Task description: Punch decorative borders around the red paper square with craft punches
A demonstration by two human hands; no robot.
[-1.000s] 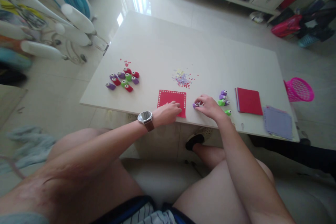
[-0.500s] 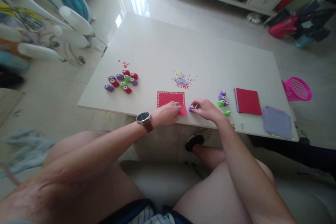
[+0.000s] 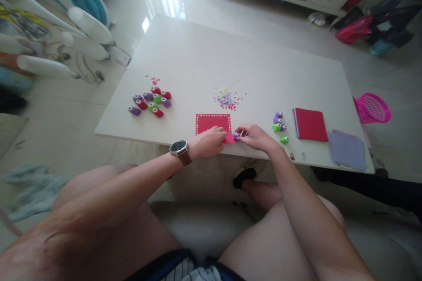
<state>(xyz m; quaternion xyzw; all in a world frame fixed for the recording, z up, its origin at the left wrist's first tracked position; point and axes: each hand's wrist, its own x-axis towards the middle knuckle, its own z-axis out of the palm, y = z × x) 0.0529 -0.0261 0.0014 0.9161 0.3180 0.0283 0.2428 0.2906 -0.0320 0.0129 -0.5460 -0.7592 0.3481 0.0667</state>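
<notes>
A red sheet of paper (image 3: 213, 123) lies at the table's near edge, with a row of small punched shapes along its top and sides. My left hand (image 3: 212, 139) rests over its lower part, fingers bent together and holding it down. In my right hand (image 3: 252, 136) is a small purple craft punch (image 3: 236, 135), pinched between thumb and fingers at the sheet's lower right edge. Whether the paper sits inside the punch's slot is too small to tell. Several purple and green punches (image 3: 277, 127) stand to the right of that hand.
More red, purple and green punches (image 3: 152, 106) are grouped at left, near red paper bits (image 3: 154, 81). Loose confetti (image 3: 227, 99) lies beyond the sheet. At right are a red paper stack (image 3: 310, 124), lilac sheets (image 3: 347, 150) and a pink basket (image 3: 374, 109).
My right hand has moved slightly left, bringing the purple punch up to the red sheet's edge. The left hand stays on the paper.
</notes>
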